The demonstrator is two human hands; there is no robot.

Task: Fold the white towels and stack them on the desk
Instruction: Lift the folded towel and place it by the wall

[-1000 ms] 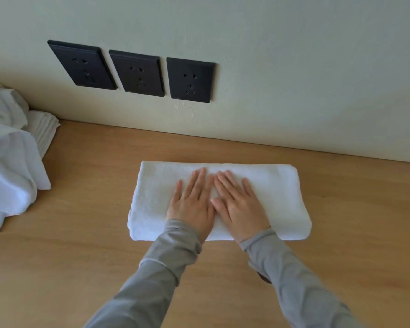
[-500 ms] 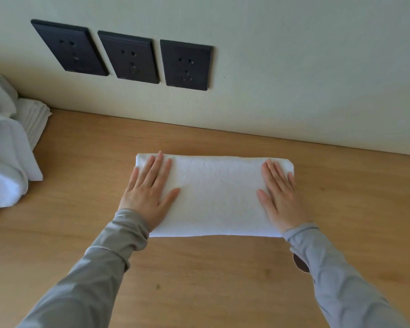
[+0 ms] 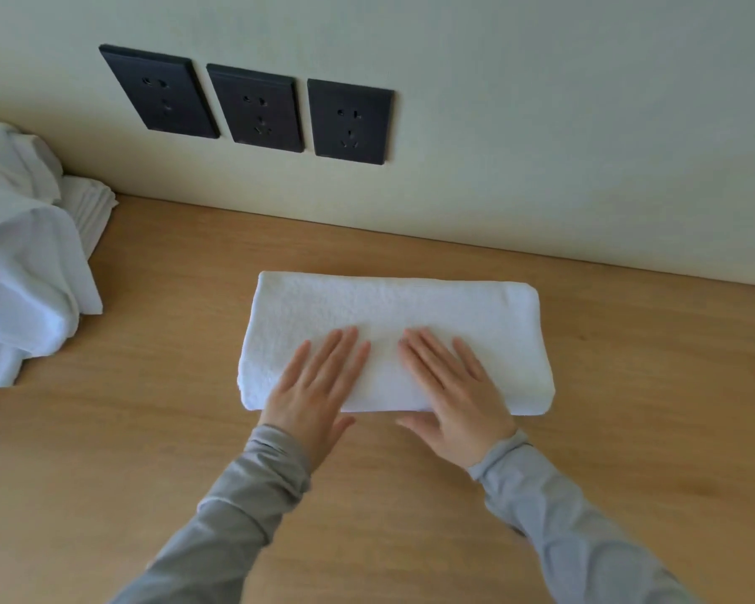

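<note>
**Folded white towel** (image 3: 454, 316): one long flat oblong on the counter (image 3: 171, 429), near its back edge, long side parallel to the wall (image 3: 541, 146).
**Left grip** (image 3: 312, 394): wide and flat, palm down on the towel's near half, heel over its near edge; holds nothing.
**Right grip** (image 3: 460, 396): likewise wide and flat, just beside the left but apart from it; thumb past the towel's near edge.
**Loose white towels** (image 3: 22, 276): a heap toward the counter's back-left corner, well apart.
**Black sockets** (image 3: 253, 106): three, on the wall.
</note>
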